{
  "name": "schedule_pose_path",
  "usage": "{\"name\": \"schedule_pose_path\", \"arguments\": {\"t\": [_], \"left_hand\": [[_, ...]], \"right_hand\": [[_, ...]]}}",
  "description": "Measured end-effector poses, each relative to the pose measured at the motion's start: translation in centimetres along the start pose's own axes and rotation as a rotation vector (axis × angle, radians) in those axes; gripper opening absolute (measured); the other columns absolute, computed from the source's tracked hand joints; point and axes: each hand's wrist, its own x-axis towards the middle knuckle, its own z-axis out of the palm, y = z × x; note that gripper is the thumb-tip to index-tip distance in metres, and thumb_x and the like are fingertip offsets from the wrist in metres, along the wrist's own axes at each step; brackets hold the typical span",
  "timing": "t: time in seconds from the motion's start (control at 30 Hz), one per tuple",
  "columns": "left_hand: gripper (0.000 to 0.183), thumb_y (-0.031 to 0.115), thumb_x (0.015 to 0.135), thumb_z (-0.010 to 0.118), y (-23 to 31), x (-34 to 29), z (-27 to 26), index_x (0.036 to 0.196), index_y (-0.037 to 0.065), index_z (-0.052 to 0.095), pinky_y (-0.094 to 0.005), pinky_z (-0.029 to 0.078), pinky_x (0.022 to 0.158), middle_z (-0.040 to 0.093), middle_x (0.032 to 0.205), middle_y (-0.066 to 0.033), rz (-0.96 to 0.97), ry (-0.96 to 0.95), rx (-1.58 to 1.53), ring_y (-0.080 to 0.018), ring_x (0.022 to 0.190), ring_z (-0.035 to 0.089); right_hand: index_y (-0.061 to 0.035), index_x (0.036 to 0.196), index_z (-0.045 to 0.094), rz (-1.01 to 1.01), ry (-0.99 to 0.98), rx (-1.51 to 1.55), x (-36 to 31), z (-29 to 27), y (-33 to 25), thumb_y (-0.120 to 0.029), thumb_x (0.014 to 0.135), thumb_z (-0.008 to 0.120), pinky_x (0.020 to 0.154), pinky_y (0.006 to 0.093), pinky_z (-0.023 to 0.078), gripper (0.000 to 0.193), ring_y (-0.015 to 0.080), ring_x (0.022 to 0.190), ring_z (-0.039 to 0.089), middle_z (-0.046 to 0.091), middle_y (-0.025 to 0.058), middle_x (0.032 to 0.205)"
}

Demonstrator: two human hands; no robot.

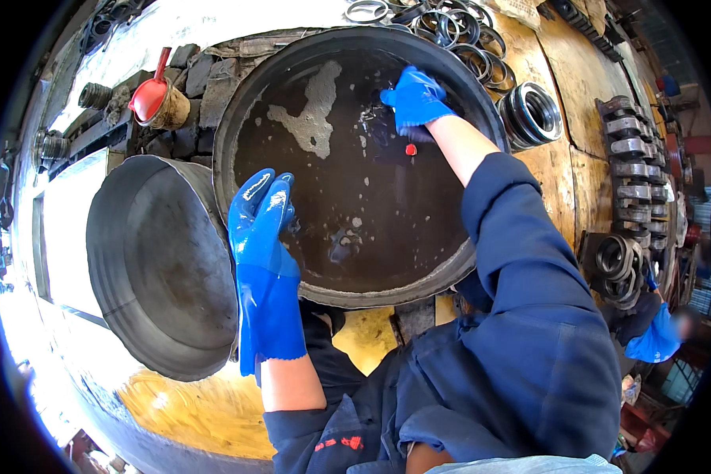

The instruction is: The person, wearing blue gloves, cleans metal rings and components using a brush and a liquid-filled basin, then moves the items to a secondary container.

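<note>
1. Head view: right hand (pixel 419 99) curled at the dark liquid (pixel 371 229), near the far-right rim of the large basin (pixel 355 299); cannot tell whether it pinches anything.
2. Left hand (pixel 265 237) over the basin's left rim, fingers outstretched, slightly parted.
3. Small red object (pixel 411 149) inside the basin, near the right hand.

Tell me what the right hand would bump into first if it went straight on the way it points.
The right hand would probably meet the far wall of the big round tub, though the hand's height against the liquid is unclear.
</note>
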Motion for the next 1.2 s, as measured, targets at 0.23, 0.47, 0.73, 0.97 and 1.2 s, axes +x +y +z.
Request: {"name": "schedule_pose_path", "arguments": {"t": [0.23, 0.47, 0.73, 0.97, 1.2], "left_hand": [[0.043, 0.019, 0.1, 0.07, 0.2, -0.1, 0.6, 0.139, 0.004, 0.06, -0.0376, 0.048, 0.105, 0.071, 0.131, -0.0151, -0.038, -0.034, -0.02, -0.025, 0.125, 0.065], [0.046, 0.009, 0.096, 0.073, 0.3, -0.2, -0.9, 0.14, 0.003, 0.059, -0.0323, 0.047, 0.099, 0.07, 0.131, -0.0131, -0.054, -0.028, -0.09, -0.0188, 0.122, 0.065], [0.046, 0.007, 0.094, 0.075, -0.9, 0.7, 0.8, 0.137, 0.002, 0.062, -0.0296, 0.051, 0.088, 0.072, 0.127, -0.0111, -0.066, -0.053, -0.086, -0.0172, 0.113, 0.068], [0.045, 0.02, 0.096, 0.075, -1.6, 0.7, -0.6, 0.136, 0.005, 0.063, -0.0358, 0.049, 0.095, 0.073, 0.123, -0.0087, -0.079, -0.058, -0.022, -0.0183, 0.114, 0.066], [0.046, 0.021, 0.093, 0.08, -2.0, 0.4, 1.8, 0.131, 0.0, 0.066, -0.0324, 0.049, 0.09, 0.072, 0.119, -0.0096, -0.059, -0.138, 0.033, -0.0171, 0.106, 0.065]], "right_hand": [[-0.002, 0.119, 0.067, -0.537, -0.3, -0.357, -2.4, 2.0, -3.8, -0.044, 0.073, 0.087, 0.088, 0.0517, 0.059, 0.066, 0.0406, 0.103, 0.074, 0.076, 0.0205, 0.108], [-0.0132, 0.089, 0.085, -0.483, -0.162, -0.363, -3.4, 3.5, -5.4, -0.022, 0.052, 0.09, 0.071, 0.0431, 0.062, 0.038, 0.03, 0.088, 0.079, 0.08, 0.0118, 0.091], [-0.0032, 0.102, 0.078, -0.467, -0.205, -0.141, 2.8, 4.0, -0.9, -0.021, 0.081, 0.07, 0.075, 0.0499, 0.058, 0.029, 0.0422, 0.088, 0.074, 0.075, 0.0251, 0.097], [-0.0052, 0.114, 0.075, -0.572, -0.207, 0.385, -7.0, -9.2, -0.5, -0.033, 0.091, 0.068, 0.079, 0.0458, 0.054, 0.037, 0.0327, 0.085, 0.072, 0.075, 0.0175, 0.094], [-0.0064, 0.106, 0.075, -0.87, 0.116, 0.291, -14.6, -12.0, 2.4, -0.011, 0.1, 0.054, 0.076, 0.0458, 0.051, 0.022, 0.0346, 0.084, 0.068, 0.069, 0.017, 0.091]]}}
